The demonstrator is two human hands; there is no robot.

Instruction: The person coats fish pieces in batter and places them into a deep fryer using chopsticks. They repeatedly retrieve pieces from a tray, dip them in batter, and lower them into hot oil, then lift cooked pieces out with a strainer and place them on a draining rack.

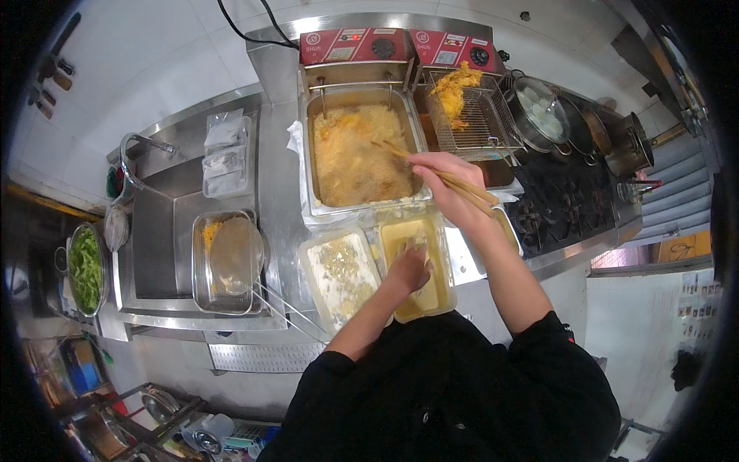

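Observation:
My right hand (449, 176) grips a pair of long wooden cooking chopsticks (398, 151). Their tips reach over the deep fryer vat (306, 156), where foaming oil (352, 156) covers most of what is frying; an orange-yellow patch shows near the top. Down in a plastic tub of yellow batter (441, 289) is my left hand (411, 268), fingers pointing away from me. Something pale and coated (420, 238) lies at its fingertips, and whether the fingers hold it is unclear. Left of the batter stands a tub of white flour with crumbly clumps (340, 260).
Golden fried pieces (456, 92) lie in a wire fry basket (491, 121) at the second fryer. Pots (540, 110) and a black gas stove (554, 199) stand right. Leftward are a round mesh skimmer (235, 254) over a wire basket (199, 289), a sink (153, 242) and bagged packs (225, 161).

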